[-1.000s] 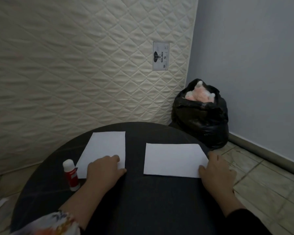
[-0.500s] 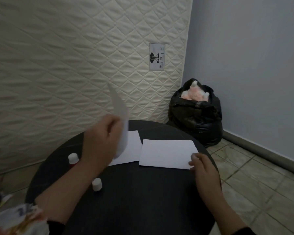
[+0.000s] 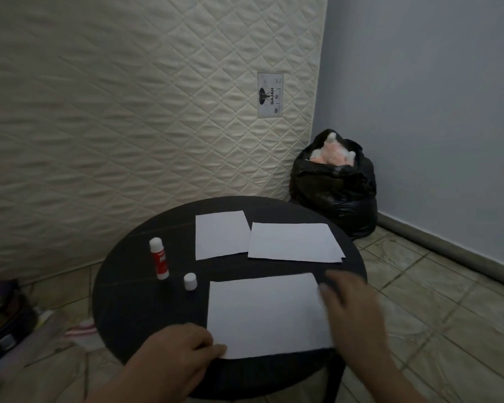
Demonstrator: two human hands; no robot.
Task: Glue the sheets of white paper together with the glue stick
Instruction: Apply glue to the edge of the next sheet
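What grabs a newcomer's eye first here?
Three white paper sheets on the round black table: the near white sheet lies between the left hand and the blurred right hand. A red-and-white glue stick stands uncapped at left, its small white cap beside it.

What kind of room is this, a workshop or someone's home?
Probably a home, perhaps a spare or storage corner: a quilted mattress leans upright against the wall, a stuffed black rubbish bag sits on the tiled floor, and a small round table holds the paper.
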